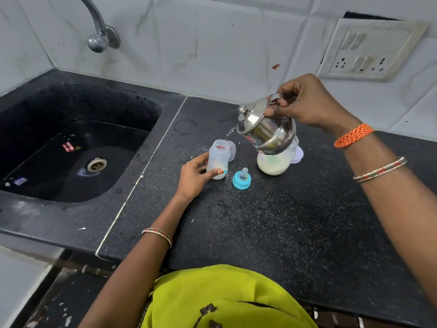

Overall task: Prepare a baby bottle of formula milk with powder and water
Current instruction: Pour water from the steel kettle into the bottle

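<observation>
An open translucent baby bottle (218,159) stands upright on the black counter (295,221), with white powder at its bottom. My left hand (195,177) grips its lower part from the left. My right hand (305,104) holds a small steel kettle (267,129) by its handle, tilted left, and a thin stream of water falls from its spout into the bottle's mouth. The blue ring with the clear teat (241,178) lies on the counter just right of the bottle. A clear jar of white powder (274,163) stands under the kettle.
A black sink (71,147) with a steel drain lies to the left, a tap (99,31) above it. A white lid (298,156) rests behind the powder jar. A clear cap (232,152) stands behind the bottle. A wall socket panel (369,50) is at upper right.
</observation>
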`<control>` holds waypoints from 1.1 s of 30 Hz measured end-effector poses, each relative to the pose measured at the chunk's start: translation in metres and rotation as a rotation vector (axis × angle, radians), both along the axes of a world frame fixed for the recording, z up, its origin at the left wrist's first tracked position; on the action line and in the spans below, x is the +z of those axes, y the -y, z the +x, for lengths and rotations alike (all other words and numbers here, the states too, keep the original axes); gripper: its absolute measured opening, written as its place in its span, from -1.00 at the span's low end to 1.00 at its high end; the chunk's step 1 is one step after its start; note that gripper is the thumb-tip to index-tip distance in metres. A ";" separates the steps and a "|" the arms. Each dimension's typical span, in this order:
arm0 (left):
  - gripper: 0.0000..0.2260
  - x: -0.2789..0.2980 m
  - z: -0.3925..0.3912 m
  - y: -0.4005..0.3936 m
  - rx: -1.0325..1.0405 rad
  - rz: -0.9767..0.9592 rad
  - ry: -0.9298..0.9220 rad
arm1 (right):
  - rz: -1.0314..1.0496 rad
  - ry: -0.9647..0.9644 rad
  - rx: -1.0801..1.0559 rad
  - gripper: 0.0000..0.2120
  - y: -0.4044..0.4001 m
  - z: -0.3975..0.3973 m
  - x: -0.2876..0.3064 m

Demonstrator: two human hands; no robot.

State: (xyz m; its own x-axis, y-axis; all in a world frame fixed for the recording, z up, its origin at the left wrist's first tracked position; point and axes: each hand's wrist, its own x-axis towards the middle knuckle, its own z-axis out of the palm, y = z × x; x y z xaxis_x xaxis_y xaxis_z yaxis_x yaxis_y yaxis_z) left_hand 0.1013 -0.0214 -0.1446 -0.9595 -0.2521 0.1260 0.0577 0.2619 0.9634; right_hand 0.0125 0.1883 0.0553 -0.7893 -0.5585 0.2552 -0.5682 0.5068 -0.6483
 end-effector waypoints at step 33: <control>-0.47 0.000 0.001 -0.001 -0.019 0.028 0.029 | 0.008 0.006 0.018 -0.60 0.003 -0.001 -0.005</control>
